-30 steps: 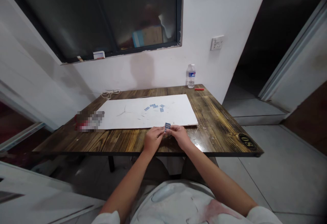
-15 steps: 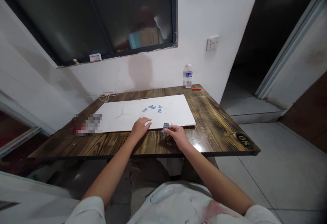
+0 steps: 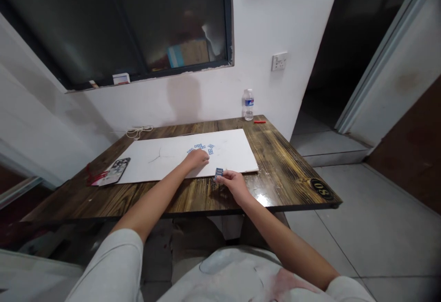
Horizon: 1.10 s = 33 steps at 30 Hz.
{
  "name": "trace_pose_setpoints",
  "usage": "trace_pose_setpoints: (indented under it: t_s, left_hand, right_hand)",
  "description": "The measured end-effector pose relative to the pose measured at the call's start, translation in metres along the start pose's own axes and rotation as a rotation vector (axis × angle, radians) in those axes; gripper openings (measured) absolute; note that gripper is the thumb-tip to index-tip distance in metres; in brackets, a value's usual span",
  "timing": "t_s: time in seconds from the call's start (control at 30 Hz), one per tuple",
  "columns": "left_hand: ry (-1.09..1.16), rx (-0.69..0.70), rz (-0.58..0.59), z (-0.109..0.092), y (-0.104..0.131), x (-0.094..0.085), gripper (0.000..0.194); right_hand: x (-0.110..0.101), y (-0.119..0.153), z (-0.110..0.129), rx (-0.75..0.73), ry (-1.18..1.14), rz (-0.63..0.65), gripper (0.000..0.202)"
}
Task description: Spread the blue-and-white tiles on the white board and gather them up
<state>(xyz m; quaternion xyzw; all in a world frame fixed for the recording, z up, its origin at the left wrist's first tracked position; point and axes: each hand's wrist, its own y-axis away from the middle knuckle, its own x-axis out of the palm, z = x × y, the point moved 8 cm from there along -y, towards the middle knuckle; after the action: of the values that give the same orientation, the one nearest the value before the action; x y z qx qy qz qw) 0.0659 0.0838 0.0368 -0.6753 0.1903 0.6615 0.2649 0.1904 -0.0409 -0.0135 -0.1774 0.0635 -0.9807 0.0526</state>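
Observation:
On the white board (image 3: 234,148), several small blue-edged rectangular pieces (image 3: 210,151) lie in a loose arc, some overlapping. My left hand (image 3: 197,158) is over the near side of that arc, its fingers curled downward and drawn together. Whatever may be between its fingertips is hidden, and the hand covers part of the arc. At the board's front edge, my right hand (image 3: 234,183) pinches a small blue piece with pale slots (image 3: 218,173) between thumb and fingers, held up off the table. The exact kind of these pieces is too small to tell.
The board lies on a dark wooden table (image 3: 282,168). A patterned phone case (image 3: 120,169) and red cords (image 3: 98,177) sit at its left end. White cable (image 3: 138,131), a water bottle (image 3: 248,105) and a red pen-like stick (image 3: 259,122) are along the back.
My left hand has moved forward from the board's near edge to the blue pieces, its fingers curling in. My right hand still holds its piece, now more upright. The view has shifted slightly.

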Motion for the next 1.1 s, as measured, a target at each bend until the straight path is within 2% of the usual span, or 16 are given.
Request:
trace_pose_setpoints:
  t_s: [0.1, 0.23, 0.33, 0.43, 0.6, 0.7, 0.83, 0.97, 1.1]
  left_hand:
    - [-0.122, 0.046, 0.098, -0.014, 0.001, 0.008, 0.022]
    - [-0.224, 0.084, 0.083, -0.025, 0.008, 0.012, 0.024]
    - [-0.218, 0.097, 0.065, -0.026, 0.013, 0.015, 0.023]
    - [-0.154, 0.065, -0.034, -0.023, 0.017, 0.008, 0.023]
    - [0.125, -0.101, -0.299, -0.012, 0.033, -0.018, 0.017]
    - [0.351, -0.224, -0.379, -0.01, 0.048, -0.026, 0.015]
    - [0.689, -0.35, -0.372, -0.017, 0.069, -0.025, 0.016]
    - [0.986, -0.387, -0.307, -0.035, 0.082, -0.018, 0.019]
    - [1.054, -0.385, -0.384, -0.047, 0.091, -0.019, 0.019]
  right_hand:
    - [0.0, 0.0, 0.001, -0.005, 0.0, -0.002, 0.03]
    - [-0.001, 0.0, 0.001, 0.005, -0.011, -0.012, 0.03]
    - [-0.001, 0.0, 0.0, 0.004, -0.002, -0.017, 0.03]
    - [-0.001, 0.0, -0.001, 0.002, -0.011, -0.018, 0.03]
    - [-0.004, -0.002, -0.002, -0.011, -0.033, -0.034, 0.027]
    - [-0.008, -0.003, -0.002, -0.032, -0.05, -0.079, 0.026]
    - [-0.013, -0.003, 0.0, -0.07, -0.025, -0.124, 0.027]
    - [-0.012, -0.004, 0.002, -0.104, 0.052, -0.109, 0.027]
    - [-0.007, -0.003, 0.002, -0.123, 0.124, -0.065, 0.025]
